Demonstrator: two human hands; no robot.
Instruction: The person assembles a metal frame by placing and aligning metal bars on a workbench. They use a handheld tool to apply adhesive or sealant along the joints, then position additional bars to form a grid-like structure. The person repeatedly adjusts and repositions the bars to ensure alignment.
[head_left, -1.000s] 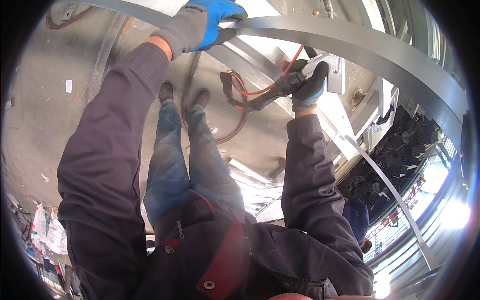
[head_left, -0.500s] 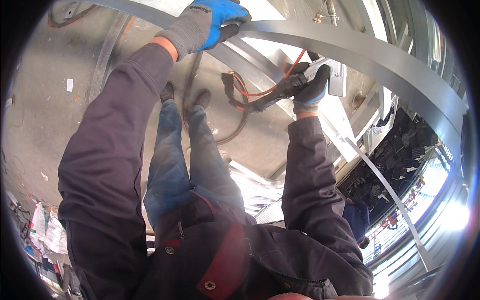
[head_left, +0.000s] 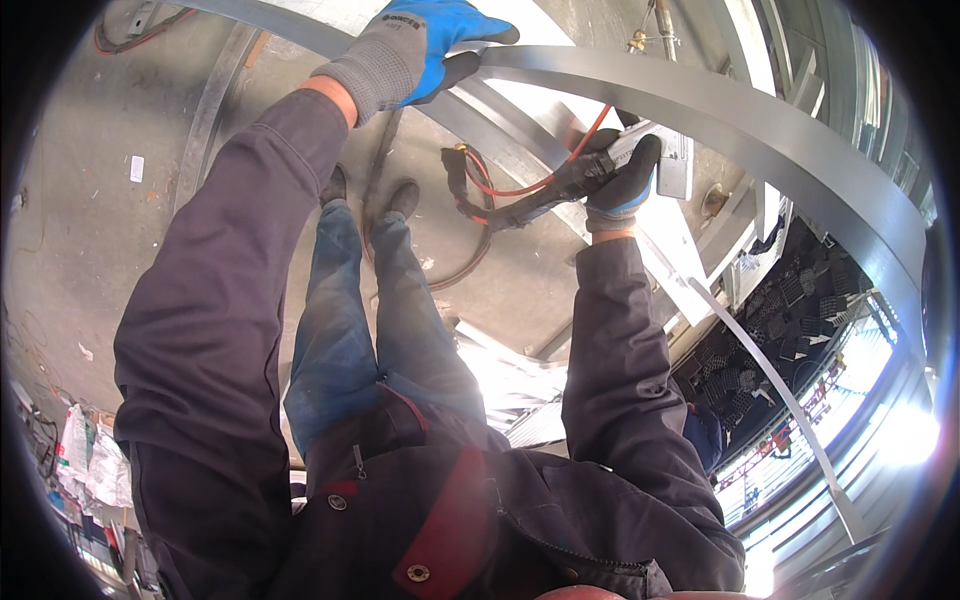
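Note:
My left hand (head_left: pixel 415 55), in a blue and grey glove, lies across a long grey metal beam (head_left: pixel 690 90). Its thumb is on the near side and its fingers reach over the top, with the beam between. Below the beam, my right hand (head_left: pixel 625 180) is closed around a hand-held tool with a silver-grey, box-like body (head_left: pixel 650 150); I cannot make out its exact kind. A black-wrapped cable (head_left: pixel 540 200) and a thin red hose (head_left: pixel 530 187) run from the tool toward the floor. The beam hides part of the tool's far end.
More metal framing (head_left: pixel 510 120) stands beneath the beam. A dark cable (head_left: pixel 465 270) loops on the concrete floor near my shoes (head_left: pixel 403 198). At the right are a pile of dark pieces (head_left: pixel 790 310), a thin slanting bar (head_left: pixel 770 380) and a person in dark blue (head_left: pixel 705 435).
A fingertip of my left hand stretches slightly farther right over the beam. The tool in my right hand has barely shifted. At the right, the person shows less beside my sleeve.

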